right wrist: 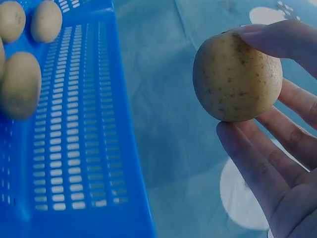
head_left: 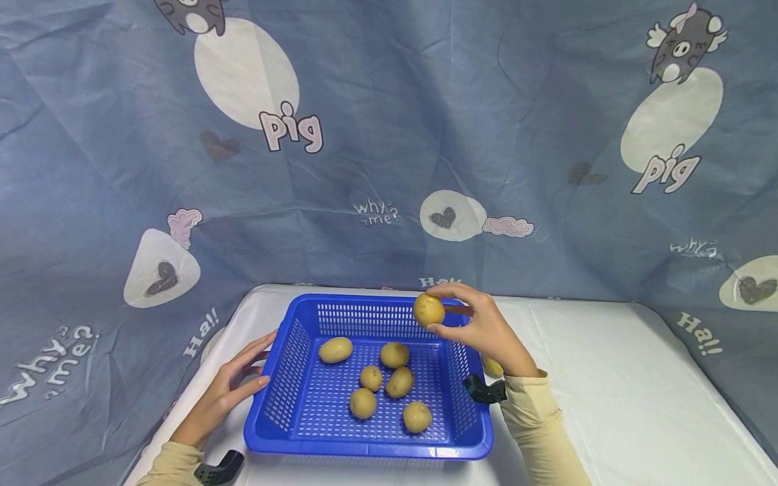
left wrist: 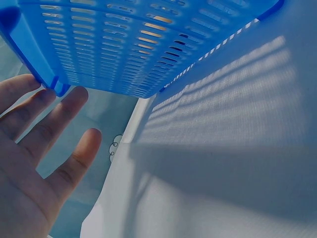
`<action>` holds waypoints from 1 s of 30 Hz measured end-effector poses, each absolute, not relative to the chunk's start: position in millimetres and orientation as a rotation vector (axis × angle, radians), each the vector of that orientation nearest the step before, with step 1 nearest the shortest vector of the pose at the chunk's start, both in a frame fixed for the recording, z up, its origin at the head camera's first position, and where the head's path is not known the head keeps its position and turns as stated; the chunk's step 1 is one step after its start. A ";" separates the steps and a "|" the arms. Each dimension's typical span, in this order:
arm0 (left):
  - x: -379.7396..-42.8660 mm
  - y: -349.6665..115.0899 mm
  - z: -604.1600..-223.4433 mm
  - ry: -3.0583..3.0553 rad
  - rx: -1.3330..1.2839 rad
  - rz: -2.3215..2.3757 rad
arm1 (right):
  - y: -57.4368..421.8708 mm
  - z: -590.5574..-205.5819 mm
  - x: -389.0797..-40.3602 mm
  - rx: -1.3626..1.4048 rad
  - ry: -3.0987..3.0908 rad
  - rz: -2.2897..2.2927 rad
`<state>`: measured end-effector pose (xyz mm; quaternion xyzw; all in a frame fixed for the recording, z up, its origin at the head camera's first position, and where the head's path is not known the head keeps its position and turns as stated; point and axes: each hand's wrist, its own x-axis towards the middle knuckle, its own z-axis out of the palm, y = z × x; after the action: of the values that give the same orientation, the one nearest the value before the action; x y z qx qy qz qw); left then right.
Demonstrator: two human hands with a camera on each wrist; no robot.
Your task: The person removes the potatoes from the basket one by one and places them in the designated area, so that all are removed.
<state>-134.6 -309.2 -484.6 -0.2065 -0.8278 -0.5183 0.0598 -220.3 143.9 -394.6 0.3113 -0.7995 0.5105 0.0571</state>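
Head view: A single potato is raised at about half past one from the centre of a blue basket, pinched between the thumb and fingers of a person's right hand. Such a rounded piece would seem best held with a light, even pinch from opposite sides, kept clear of the rim; the right wrist view shows a gap between potato and basket. The potato sits at ten o'clock from the right hand, at its fingertips, and well apart from the left hand, a little past two o'clock from it. That left hand, fingers spread wide, touches the basket's rim at nine o'clock; light pressure there should check any slide. Inside, six more potatoes lie on the slotted floor, one alone at ten o'clock. Outside, at three o'clock, a yellow object shows, too hidden to identify. A white-covered bench carries the basket, with a blue printed cloth at twelve o'clock.
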 end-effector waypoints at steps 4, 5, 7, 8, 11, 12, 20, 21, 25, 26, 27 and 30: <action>-134.9 -308.8 -484.3 -2.503 -0.630 -1.563 | 156.2 -397.6 -219.5 0.892 -2.413 1.525; -135.0 -308.7 -484.3 -2.503 -0.630 -1.562 | 159.1 -398.2 -219.2 0.880 -2.410 1.520; -135.0 -308.6 -484.2 -2.506 -0.625 -1.560 | 164.8 -400.2 -218.9 0.863 -2.399 1.513; -135.0 -308.6 -484.3 -2.507 -0.623 -1.559 | 167.5 -401.0 -218.4 0.850 -2.397 1.509; -135.1 -308.9 -484.8 -2.512 -0.615 -1.558 | 175.1 -403.5 -217.0 0.811 -2.389 1.504; -135.2 -308.9 -484.9 -2.513 -0.614 -1.557 | 177.8 -404.9 -216.8 0.797 -2.389 1.501; -135.1 -308.6 -484.8 -2.497 -0.639 -1.552 | 201.1 -418.2 -215.3 0.686 -2.427 1.442; -135.1 -308.6 -484.9 -2.494 -0.642 -1.555 | 204.2 -420.0 -215.1 0.674 -2.428 1.441; -135.5 -308.7 -485.2 -2.488 -0.656 -1.560 | 215.8 -427.7 -213.7 0.629 -2.435 1.437; -135.5 -308.8 -485.3 -2.485 -0.656 -1.562 | 218.3 -429.7 -213.3 0.621 -2.437 1.432; -135.5 -308.9 -485.4 -2.483 -0.658 -1.560 | 220.8 -431.7 -212.9 0.613 -2.441 1.427; -135.0 -308.4 -485.1 -2.482 -0.653 -1.557 | 227.5 -437.2 -212.3 0.598 -2.449 1.424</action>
<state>-135.0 -308.4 -485.1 -0.2168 -0.8248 -0.5175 0.0696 -212.3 227.5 -437.2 0.2051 -0.8394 0.4882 0.1229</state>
